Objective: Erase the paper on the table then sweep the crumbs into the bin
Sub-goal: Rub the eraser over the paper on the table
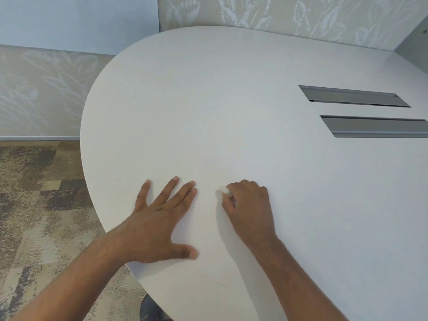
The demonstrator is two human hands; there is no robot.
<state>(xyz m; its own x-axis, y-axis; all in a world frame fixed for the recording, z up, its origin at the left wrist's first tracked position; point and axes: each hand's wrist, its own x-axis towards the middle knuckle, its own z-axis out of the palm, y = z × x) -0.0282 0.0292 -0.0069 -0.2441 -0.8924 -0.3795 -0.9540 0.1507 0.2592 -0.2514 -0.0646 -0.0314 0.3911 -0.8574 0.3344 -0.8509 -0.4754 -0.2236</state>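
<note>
White rounded tabletop (231, 100), patterned wall panels behind, mottled carpet (41, 193) at left. Step in hand looks like erasing, first half of the task.

Left hand (159, 218) lies flat, fingers spread wide and straight, pressing down near the tabletop edge, probably to pin the sheet. Right hand (247, 205) has its fingers curled round a small white eraser (224, 189), whose tip is on the surface just beside the left fingertips.

The paper is white on white and I can't make out its edges; it is presumably under both hands. One faint pencil mark (221, 284) shows nearer the body.

Next move likely calls for short rubbing strokes with the left hand holding firm, then gathering the crumbs toward an edge.

Counts: two hands, one eraser, two grey slots (354, 96), one mark. No bin in view, and any crumbs are too small to see.
</note>
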